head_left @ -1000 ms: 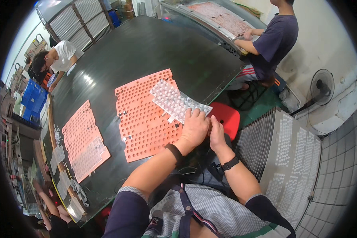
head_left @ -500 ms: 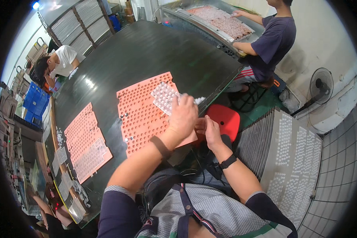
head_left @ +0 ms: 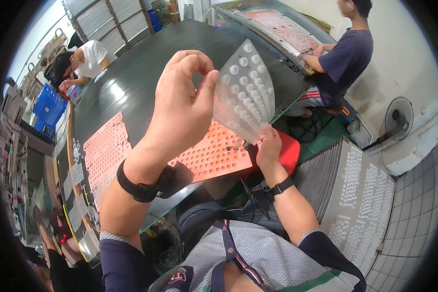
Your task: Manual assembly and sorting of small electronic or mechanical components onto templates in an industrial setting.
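Observation:
My right hand (head_left: 269, 147) grips the lower corner of a clear plastic sheet (head_left: 243, 90) that carries rows of round, milky, dome-shaped pads. The sheet stands tilted and slightly curved above the table edge. My left hand (head_left: 185, 95) is raised beside its left edge, thumb and forefinger pinched together. Whether that pinch holds the sheet's edge or some small piece cannot be made out. Below lies an orange board (head_left: 216, 153) full of round holes, partly covered by my left hand and forearm. A second orange perforated board (head_left: 107, 146) rests farther left on the dark table.
A red stool (head_left: 289, 150) stands by the table's right edge. Farther right are a stack of panels (head_left: 350, 194) bearing clear dots and a black fan (head_left: 398, 119). One person sits at the back right beside a tray (head_left: 282, 31), another leans at the far left.
The dotted sheet has been lifted off the orange board and turned upright. My left hand has risen to its side, and my right hand has taken hold of its lower corner.

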